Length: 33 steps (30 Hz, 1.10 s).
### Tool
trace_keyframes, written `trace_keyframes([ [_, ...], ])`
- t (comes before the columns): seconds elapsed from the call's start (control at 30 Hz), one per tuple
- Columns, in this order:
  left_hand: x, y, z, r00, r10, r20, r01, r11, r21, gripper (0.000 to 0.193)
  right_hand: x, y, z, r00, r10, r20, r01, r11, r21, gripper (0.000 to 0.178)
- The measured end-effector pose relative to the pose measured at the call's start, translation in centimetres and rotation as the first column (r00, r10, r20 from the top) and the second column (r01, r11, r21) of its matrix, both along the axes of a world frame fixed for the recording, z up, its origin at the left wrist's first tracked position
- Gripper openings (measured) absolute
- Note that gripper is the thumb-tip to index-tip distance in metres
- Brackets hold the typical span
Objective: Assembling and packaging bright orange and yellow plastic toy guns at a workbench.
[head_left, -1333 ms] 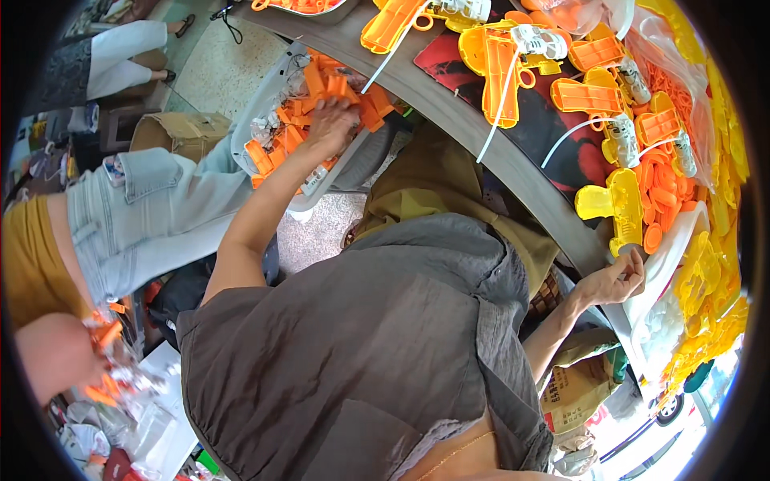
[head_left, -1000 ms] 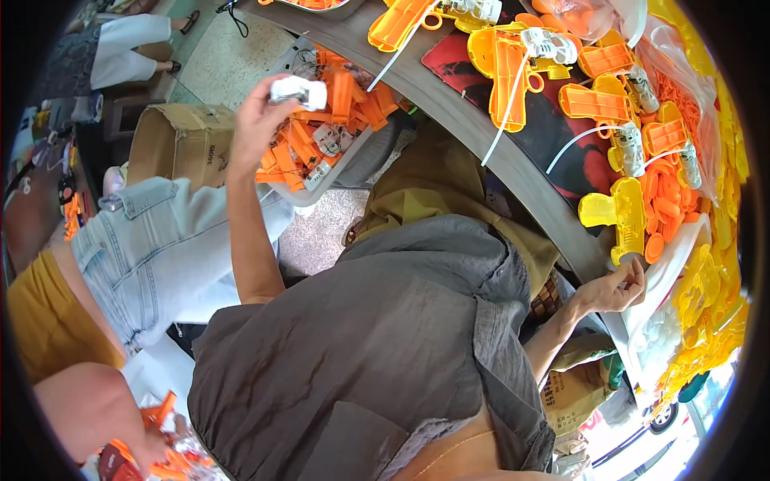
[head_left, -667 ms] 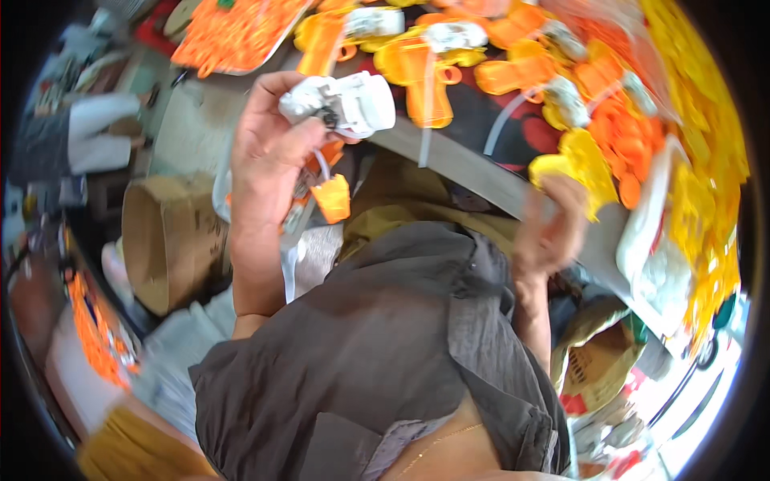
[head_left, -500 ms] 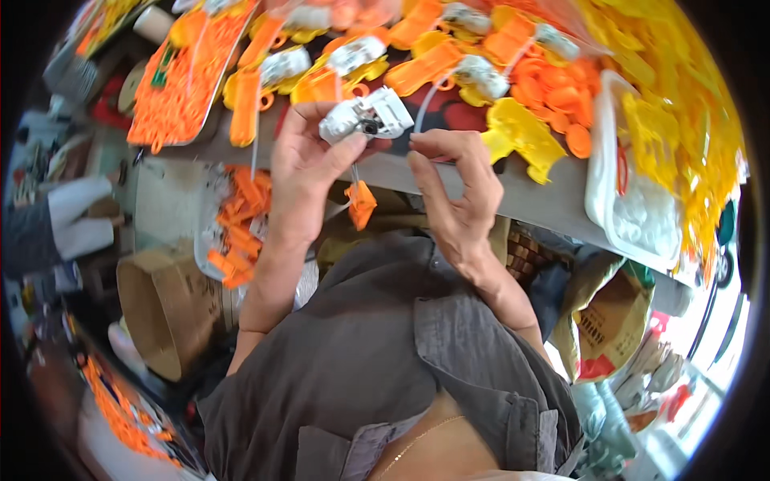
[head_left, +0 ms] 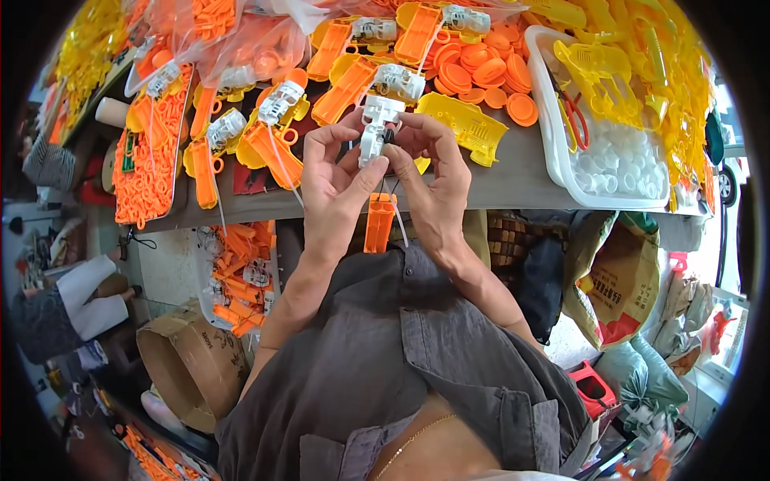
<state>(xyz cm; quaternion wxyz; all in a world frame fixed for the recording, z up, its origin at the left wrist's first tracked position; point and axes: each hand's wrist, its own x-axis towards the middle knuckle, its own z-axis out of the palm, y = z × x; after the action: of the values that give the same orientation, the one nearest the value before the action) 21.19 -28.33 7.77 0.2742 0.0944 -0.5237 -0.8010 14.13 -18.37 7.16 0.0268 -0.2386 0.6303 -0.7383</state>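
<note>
A small white plastic mechanism point(head_left: 374, 128) is held upright between my two hands, just in front of the table edge. My left hand point(head_left: 330, 188) grips it from the left, thumb on its lower end. On the other side my right hand point(head_left: 437, 180) has thumb and fingers closed on it, beside a small black part. Below hangs an orange trough-shaped plastic piece point(head_left: 380, 224) on thin dark wires, with a pale thin tube or strip next to it. Beyond my hands lie yellow shell halves fitted with similar white mechanisms point(head_left: 399, 81) and orange pieces point(head_left: 345, 90).
A bare yellow shell point(head_left: 463, 127) and a pile of orange discs point(head_left: 481, 68) lie behind my right hand. The white bin point(head_left: 553, 152) holds clear caps and red-handled pliers point(head_left: 576, 120). At left is a tray of orange rings point(head_left: 144, 180); below, a tub point(head_left: 207, 280) of orange parts.
My right hand has come in from the right onto the mechanism, which was in my left hand alone. The mechanism has turned from lying sideways to upright. The head view has shifted.
</note>
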Motion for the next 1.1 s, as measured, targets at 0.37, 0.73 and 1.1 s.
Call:
trace_keyframes([
  [0.37, -0.6, 0.5, 0.0, 0.986, -0.141, -0.083, 0.160, 0.939, 0.304, 0.061, 0.2, 0.5, -0.9, 0.994, 0.099, 0.034, -0.097, 0.993, -0.064, 0.027],
  [0.73, -0.2, -0.1, -0.5, 0.964, -0.162, -0.213, 0.229, 0.911, 0.342, 0.053, -0.2, 1.6, -1.3, 0.961, 0.274, -0.035, -0.276, 0.948, -0.161, 0.014],
  [1.1, -1.9, -1.5, 0.4, 0.955, -0.272, 0.120, 0.250, 0.518, -0.818, 0.031, -4.2, 10.7, 1.4, 0.888, 0.416, 0.197, -0.190, 0.720, -0.667, 0.017],
])
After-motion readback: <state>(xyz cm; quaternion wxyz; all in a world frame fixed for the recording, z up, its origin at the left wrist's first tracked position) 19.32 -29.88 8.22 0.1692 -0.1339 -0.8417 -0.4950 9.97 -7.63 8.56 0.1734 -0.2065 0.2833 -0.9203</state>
